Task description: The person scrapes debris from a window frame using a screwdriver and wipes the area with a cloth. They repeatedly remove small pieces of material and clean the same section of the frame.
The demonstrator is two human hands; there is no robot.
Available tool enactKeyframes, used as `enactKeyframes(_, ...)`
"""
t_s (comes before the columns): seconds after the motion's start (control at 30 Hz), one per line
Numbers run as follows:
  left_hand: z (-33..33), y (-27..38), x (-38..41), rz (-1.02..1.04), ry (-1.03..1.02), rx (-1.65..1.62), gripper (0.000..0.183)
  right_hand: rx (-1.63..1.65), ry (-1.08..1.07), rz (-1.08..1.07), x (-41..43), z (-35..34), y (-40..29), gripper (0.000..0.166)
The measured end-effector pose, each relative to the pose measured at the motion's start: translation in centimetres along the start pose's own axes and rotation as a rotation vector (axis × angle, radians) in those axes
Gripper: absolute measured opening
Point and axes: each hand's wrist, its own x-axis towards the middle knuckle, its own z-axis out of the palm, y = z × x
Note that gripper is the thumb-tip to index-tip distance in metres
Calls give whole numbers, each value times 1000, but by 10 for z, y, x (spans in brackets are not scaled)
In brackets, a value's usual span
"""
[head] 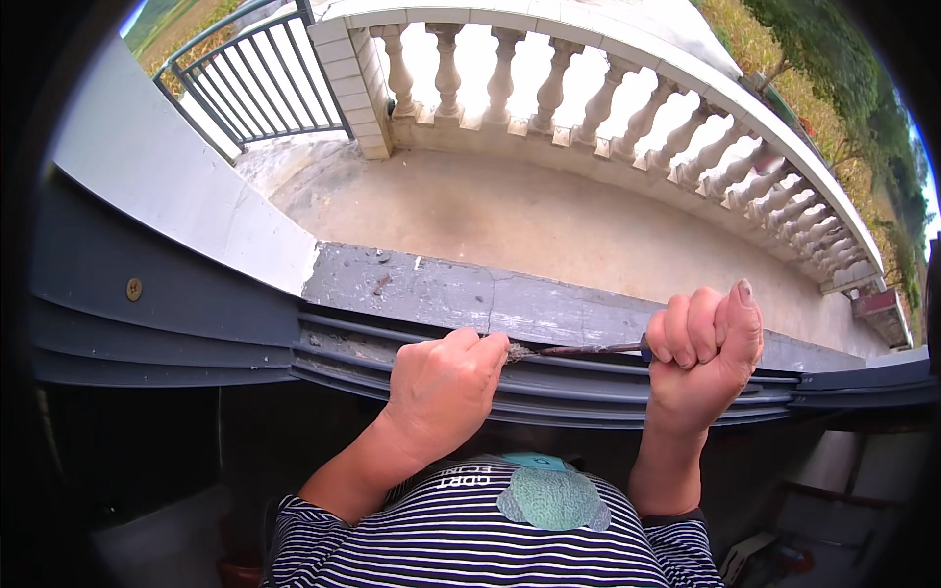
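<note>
My right hand (698,345) is wrapped around the dark blue handle of what looks like a screwdriver, thumb pointing up. Its long, dark metal shaft (592,350) reaches left above the window track. A grey, fibrous clump of dirt (519,353) clings around the tip. With fingertips bent inward, my left hand (452,378) pinches this clump; the fingers hide part of it. Beneath both hands runs the dark grey metal sliding-window track (573,387) with several parallel rails. Loose dirt (334,345) lies in its grooves at the left.
Beyond the track is a cracked, grey-painted sill (412,283) with small bits of debris. A window frame side (169,323) stands at left beside a white wall (184,176). Outside are a concrete floor (470,198), a baluster railing (551,84) and a metal gate (261,81).
</note>
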Motion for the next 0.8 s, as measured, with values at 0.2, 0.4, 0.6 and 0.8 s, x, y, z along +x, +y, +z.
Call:
enactKeyframes(0.2,-15,-16,-13,-101,62,9,9,128,-88,0,-13,1,24,44)
enactKeyframes(0.4,-12,-17,-23,-135,171,-29,12,174,-60,-31,-25,0,33,44)
enactKeyframes(0.6,-4,-17,-25,-148,281,-59,12,235,-89,-42,-30,-11,44,46)
enactKeyframes(0.8,0,-18,-27,-165,392,-31,13,308,-99,-33,-34,-5,58,44)
